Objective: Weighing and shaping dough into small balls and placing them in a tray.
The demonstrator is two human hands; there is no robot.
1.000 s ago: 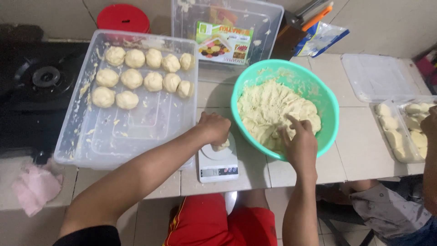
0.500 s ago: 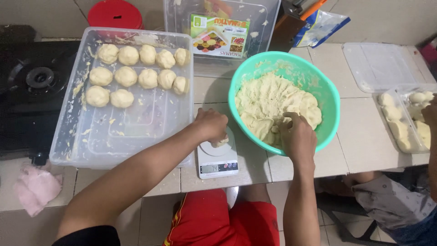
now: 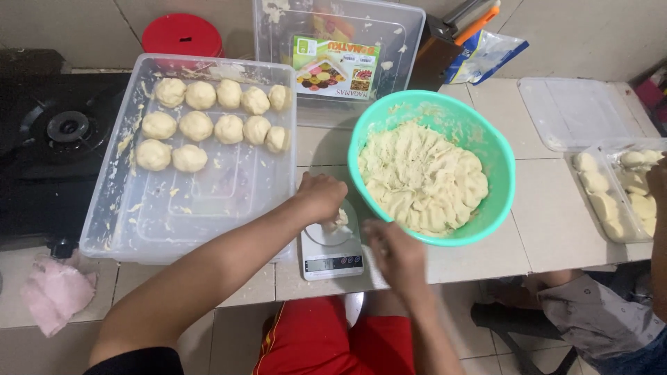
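My left hand [image 3: 322, 197] is closed over a small dough piece [image 3: 340, 221] that lies on the white kitchen scale [image 3: 332, 255]. Blurred, my right hand [image 3: 396, 255] hovers just right of the scale, below the near rim of the teal bowl [image 3: 501, 167]. I cannot tell whether it holds anything. A large mass of pale dough [image 3: 424, 177] fills the bowl. To the left stands a clear plastic tray [image 3: 111, 208] with several round dough balls [image 3: 208, 126] in rows at its far end.
A black gas stove [image 3: 59, 128] stands at far left, a pink cloth [image 3: 55, 295] below it. Behind are a red lid [image 3: 182, 33] and a clear box [image 3: 403, 28] holding a printed package. At right, another person's arm [image 3: 656, 229] reaches beside a tray of dough pieces [image 3: 615, 198] and a clear lid [image 3: 577, 111].
My right hand has come out of the bowl's dough and dropped down beside the scale. My left hand has stayed on the scale with the dough piece.
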